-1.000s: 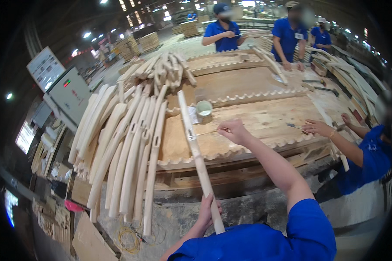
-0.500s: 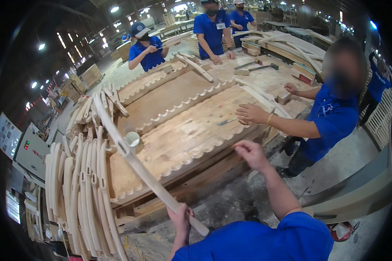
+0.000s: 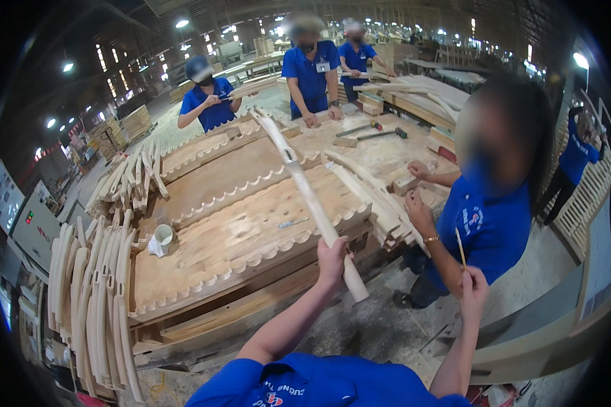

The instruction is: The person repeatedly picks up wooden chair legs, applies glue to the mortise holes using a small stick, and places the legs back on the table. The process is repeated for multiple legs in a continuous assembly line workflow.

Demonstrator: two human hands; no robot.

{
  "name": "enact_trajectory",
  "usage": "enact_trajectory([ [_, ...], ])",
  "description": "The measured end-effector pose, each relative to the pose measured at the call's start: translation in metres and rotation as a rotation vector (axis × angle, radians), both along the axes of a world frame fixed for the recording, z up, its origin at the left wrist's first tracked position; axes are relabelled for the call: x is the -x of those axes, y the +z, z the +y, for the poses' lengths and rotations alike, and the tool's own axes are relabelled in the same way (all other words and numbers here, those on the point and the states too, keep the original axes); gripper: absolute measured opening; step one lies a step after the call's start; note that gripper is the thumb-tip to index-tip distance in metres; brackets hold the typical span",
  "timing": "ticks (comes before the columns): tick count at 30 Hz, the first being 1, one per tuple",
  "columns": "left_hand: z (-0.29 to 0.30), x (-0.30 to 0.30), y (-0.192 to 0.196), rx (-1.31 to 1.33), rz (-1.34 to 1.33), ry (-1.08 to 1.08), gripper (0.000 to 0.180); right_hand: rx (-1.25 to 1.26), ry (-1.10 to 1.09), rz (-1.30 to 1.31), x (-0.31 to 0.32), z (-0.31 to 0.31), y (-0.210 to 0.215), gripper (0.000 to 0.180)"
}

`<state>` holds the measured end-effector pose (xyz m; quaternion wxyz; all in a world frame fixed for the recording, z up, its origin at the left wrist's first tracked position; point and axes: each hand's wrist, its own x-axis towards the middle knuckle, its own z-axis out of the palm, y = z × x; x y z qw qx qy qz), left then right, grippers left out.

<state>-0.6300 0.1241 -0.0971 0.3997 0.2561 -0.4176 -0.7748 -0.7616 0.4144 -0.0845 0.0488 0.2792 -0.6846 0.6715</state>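
Observation:
My left hand [image 3: 332, 261] is wrapped round a long, pale wooden piece [image 3: 309, 197] near its lower end. The piece slants over the workbench, its far end pointing up and left, and a mortise slot [image 3: 290, 154] shows partway along it. At the lower right, my right hand [image 3: 474, 288] is closed on a thin, light-coloured stick [image 3: 461, 247] that points upward; its exact kind is too small to tell. The stick is close in front of a co-worker's forearm [image 3: 442, 268]. Beneath the wooden piece lies the bench top with its scalloped wooden rails [image 3: 251, 268].
Slotted wooden pieces [image 3: 95, 292] are stacked at the left, by a white cup [image 3: 163, 235]. A narrow tool [image 3: 292, 222] lies on the board. Hammers [image 3: 383, 133] rest at the back. A co-worker [image 3: 495, 210] stands at the right near more wooden pieces [image 3: 366, 186]; others stand behind the bench.
My left hand has swung the wooden piece from the left to the middle of the bench. My right hand has moved right and down, and a thin stick now shows in it.

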Motion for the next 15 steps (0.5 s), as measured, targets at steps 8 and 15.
enact_trajectory([
  [8, -0.013, 0.141, -0.034, -0.125, -0.067, -0.011, 0.027, 0.069, -0.084, -0.138, 0.008, 0.066, -0.019, 0.013],
  [15, -0.016, 0.123, -0.049, -0.281, -0.29, -0.455, 0.044, -0.015, 0.024, -0.049, 0.021, 0.046, -0.031, 0.015],
])
